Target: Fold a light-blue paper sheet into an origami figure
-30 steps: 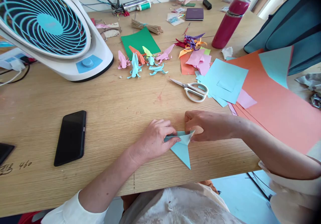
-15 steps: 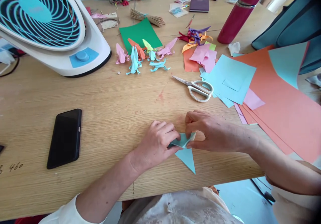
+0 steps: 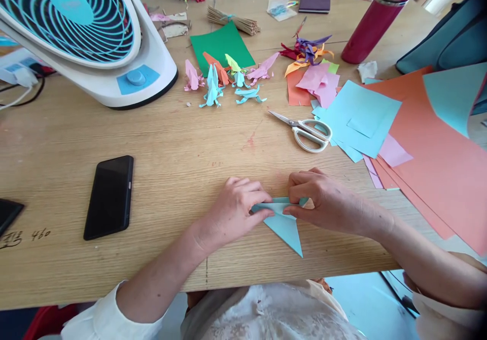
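Folded light-blue paper (image 3: 285,230) is resting on the tabletop (image 3: 171,177) near its front edge, one pointed corner aiming toward the person. The left hand (image 3: 240,207) is pinching the paper's left end between thumb and fingers, while the right hand (image 3: 323,199) is pinching the right end similarly. White-handled scissors (image 3: 299,124) are lying beyond the hands, and a black phone (image 3: 108,198) is lying off to the left.

On the table (image 3: 171,142), near my edge: folded paper (image 3: 287,232), between my left hand (image 3: 239,205) and my right hand (image 3: 321,200). Phone (image 3: 108,198) to my left, fan (image 3: 91,30) behind it. Scissors (image 3: 299,124) lie ahead, by the loose sheets (image 3: 365,109) to my right. Figures (image 3: 212,89) sit left of and behind the scissors, sticks (image 3: 238,23) farther back. Flask (image 3: 375,28) behind the sheets, bag (image 3: 452,40) right of it.
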Demonstrator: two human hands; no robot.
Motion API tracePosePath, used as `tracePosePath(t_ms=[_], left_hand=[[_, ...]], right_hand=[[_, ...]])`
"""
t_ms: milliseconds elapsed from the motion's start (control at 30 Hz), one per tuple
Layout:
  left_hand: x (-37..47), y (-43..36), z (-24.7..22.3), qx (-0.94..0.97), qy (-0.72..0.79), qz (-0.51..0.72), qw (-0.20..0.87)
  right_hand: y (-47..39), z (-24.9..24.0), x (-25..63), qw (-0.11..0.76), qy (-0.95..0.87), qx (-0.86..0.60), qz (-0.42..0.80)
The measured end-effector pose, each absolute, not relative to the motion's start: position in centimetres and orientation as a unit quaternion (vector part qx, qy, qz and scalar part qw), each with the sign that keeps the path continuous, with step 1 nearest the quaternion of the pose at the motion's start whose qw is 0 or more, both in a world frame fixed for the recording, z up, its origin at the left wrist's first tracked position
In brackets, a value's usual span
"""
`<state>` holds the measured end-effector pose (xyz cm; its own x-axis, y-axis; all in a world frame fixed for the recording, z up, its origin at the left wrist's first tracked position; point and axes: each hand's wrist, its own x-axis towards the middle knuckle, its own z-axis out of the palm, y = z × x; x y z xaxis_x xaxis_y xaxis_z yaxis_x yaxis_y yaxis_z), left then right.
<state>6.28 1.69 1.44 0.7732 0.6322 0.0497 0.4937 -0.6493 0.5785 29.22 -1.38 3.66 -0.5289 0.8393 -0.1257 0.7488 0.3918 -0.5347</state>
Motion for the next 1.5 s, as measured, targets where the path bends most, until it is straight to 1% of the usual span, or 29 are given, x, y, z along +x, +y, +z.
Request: tracePosePath(t_ms=[133,300,467,767,933,1233,1500], left_hand=[[5.4,2.2,1.8,0.888,0.33,0.12,0.296],[4.9,2.1,1.9,0.887,0.334,0.131,0.291],[4.1,2.1,1.7,0.893,0.336,0.125,0.271],[2.6,1.6,1.7,0.891,0.368,0.153,0.219],[2.5,1.6,1.5,0.877,0.381,0.16,0.244],[2.5,2.0,1.6,0.858,0.396,0.158,0.287],[2.7,1.6,1.6,0.856,0.403,0.163,0.28]], right_hand=[[-1.2,4.0,28.8,0.046,-0.813,-0.507,0.282],[-1.2,4.1,28.3,0.038,-0.808,-0.524,0.266],[-1.3,3.5,28.5,0.054,-0.813,-0.514,0.268],[-1.4,3.0,28.6,0.077,-0.817,-0.508,0.261],[-1.5,2.6,28.8,0.094,-0.816,-0.506,0.264],[-1.4,2.4,28.9,0.093,-0.804,-0.518,0.276],[-1.4,2.2,28.8,0.089,-0.803,-0.526,0.265]])
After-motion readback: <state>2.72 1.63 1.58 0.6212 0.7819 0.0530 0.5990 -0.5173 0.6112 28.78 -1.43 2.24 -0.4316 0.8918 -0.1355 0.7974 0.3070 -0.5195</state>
